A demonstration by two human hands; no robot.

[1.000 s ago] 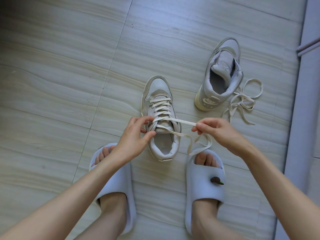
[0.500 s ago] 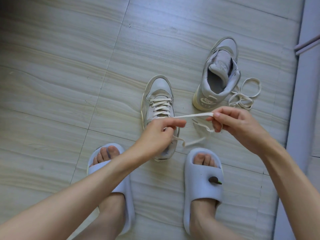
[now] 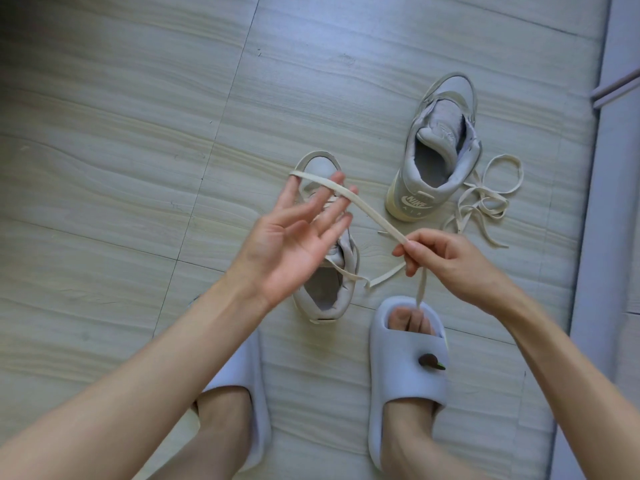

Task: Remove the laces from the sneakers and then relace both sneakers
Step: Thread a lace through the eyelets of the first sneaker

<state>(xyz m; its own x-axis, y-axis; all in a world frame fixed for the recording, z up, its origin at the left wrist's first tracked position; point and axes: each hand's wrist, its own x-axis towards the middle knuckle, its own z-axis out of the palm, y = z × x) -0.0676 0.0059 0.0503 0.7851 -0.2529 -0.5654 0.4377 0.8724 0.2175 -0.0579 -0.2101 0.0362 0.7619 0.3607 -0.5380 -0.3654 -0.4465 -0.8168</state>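
The near grey sneaker (image 3: 325, 292) stands on the floor, toe pointing away, partly hidden under my left hand (image 3: 287, 244). That hand is raised above it, palm up with fingers spread and straight. The cream lace (image 3: 374, 216) lies across its fingertips and runs down-right to my right hand (image 3: 446, 261), which pinches it between thumb and fingers. Loose lace ends hang below that pinch toward the shoe's collar and my right foot. The far grey sneaker (image 3: 412, 188) sits laceless at the upper right, its own lace (image 3: 498, 202) piled beside it.
Pale wood-grain floor tiles (image 3: 138, 168) spread to the left and back. My feet in light slippers (image 3: 405, 393) stand just below the near sneaker. A pale wall or door frame (image 3: 609, 237) runs along the right edge.
My left hand has let go at the sneaker's eyelets, risen and opened palm up, with the lace now across its fingers. My right hand has come down toward me, still pinching the lace.
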